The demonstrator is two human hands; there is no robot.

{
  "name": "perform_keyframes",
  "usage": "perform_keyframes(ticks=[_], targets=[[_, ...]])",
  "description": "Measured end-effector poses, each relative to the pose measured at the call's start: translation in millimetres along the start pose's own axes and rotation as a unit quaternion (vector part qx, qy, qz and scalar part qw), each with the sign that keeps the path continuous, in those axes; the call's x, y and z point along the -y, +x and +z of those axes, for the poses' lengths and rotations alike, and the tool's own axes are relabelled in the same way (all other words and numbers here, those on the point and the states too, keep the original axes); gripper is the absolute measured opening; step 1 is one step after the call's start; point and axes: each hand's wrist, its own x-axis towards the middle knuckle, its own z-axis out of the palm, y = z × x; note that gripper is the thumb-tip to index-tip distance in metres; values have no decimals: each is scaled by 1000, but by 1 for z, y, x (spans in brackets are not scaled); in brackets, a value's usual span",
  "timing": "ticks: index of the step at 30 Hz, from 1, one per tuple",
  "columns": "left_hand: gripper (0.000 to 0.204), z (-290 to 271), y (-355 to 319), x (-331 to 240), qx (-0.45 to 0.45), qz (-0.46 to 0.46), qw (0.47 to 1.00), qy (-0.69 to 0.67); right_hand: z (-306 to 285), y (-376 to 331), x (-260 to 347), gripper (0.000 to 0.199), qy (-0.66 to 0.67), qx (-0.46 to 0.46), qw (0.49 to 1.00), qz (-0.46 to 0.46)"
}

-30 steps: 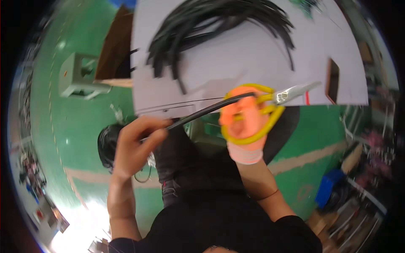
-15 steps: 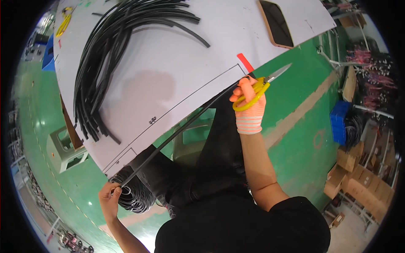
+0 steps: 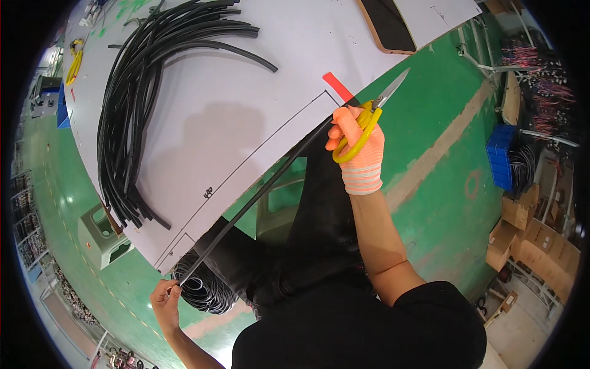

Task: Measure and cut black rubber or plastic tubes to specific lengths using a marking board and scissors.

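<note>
— What's over on the left?

— The left hand (image 3: 165, 297), bare, low and near, pinches one end of a black tube (image 3: 252, 200) between its fingers. Just right of it sits a coil of black tubing (image 3: 206, 290).

— And the tube itself?

— It runs taut from that pinch up and rightward along the near edge of the white table (image 3: 246, 123), following a thin drawn line. Farther back lies a pile of cut black tubes (image 3: 141, 104).

— The right side?

— The right hand (image 3: 358, 147), in an orange glove, is clenched around yellow scissors (image 3: 369, 117), and the tube's far end reaches that hand. Whether its fingers also clamp the tube I can't tell. A red tape mark (image 3: 338, 86) lies just beyond.
</note>
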Motion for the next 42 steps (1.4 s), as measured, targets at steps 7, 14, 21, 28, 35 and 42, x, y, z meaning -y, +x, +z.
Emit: perform_keyframes(ticks=[7,14,21,28,35,42], targets=[[25,-1,1,1,3,-3,1000,-2,3,2,-1,16,9,-11,1000,-7],[15,-5,4,0,3,0,1000,-7,0,5,3,16,-4,-1,1000,4],[19,-7,6,-4,-5,-6,1000,-3,1,6,7,16,-23,-5,1000,9],[9,-14,0,2,-33,-1,996,85,-3,9,-14,9,12,46,999,10],[15,-20,14,-9,21,50,998,-1,-18,19,-1,18,11,120,992,-28],[14,-24,10,10,-6,72,997,-5,-28,32,-3,16,21,216,976,13]])
